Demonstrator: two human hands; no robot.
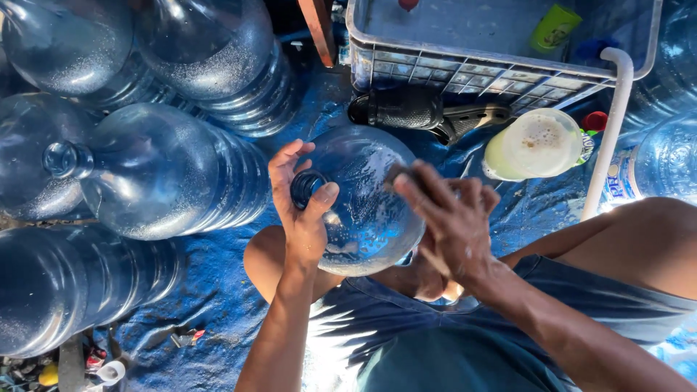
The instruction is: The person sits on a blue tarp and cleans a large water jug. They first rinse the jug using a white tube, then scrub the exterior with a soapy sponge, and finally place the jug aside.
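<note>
A large clear blue water jug (367,218) stands upright between my knees, wet and soapy on its shoulder. My left hand (299,199) grips its open neck (305,186), thumb on one side and fingers on the other. My right hand (450,218) presses a dark scrubbing pad (401,173) against the jug's upper right shoulder; most of the pad is hidden under my fingers.
Several similar jugs (167,170) lie stacked on the left on a blue tarp (218,290). A pale plastic crate (494,65) sits ahead, with a white pipe (608,138), a tub of foamy liquid (537,143) and dark sandals (421,112) near it.
</note>
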